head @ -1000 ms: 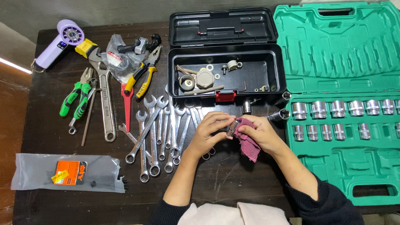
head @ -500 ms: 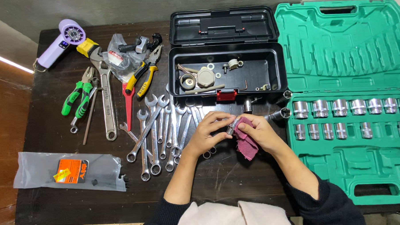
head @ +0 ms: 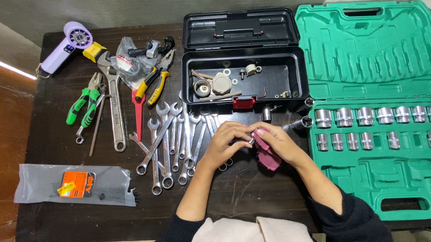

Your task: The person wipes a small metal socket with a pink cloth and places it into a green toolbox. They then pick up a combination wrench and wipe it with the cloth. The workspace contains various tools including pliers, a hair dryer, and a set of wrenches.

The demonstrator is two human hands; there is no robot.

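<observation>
Two hands [head: 254, 143], pink cloth [head: 267, 155], orange-labelled bag [head: 74, 184]

1. We see a flat, clear grey plastic bag [head: 74, 184] lying at the near left of the dark table [head: 56, 222], well apart from the spanners; small dark parts show through it.
2. On that bag sits a rectangular orange label [head: 78, 183] with dark print and a small yellow tag at its lower left corner.
3. We see a second, crumpled clear plastic packet [head: 126, 62] with a red-and-white printed patch at the far left of the table, just beside the yellow-handled pliers [head: 153, 85].
</observation>
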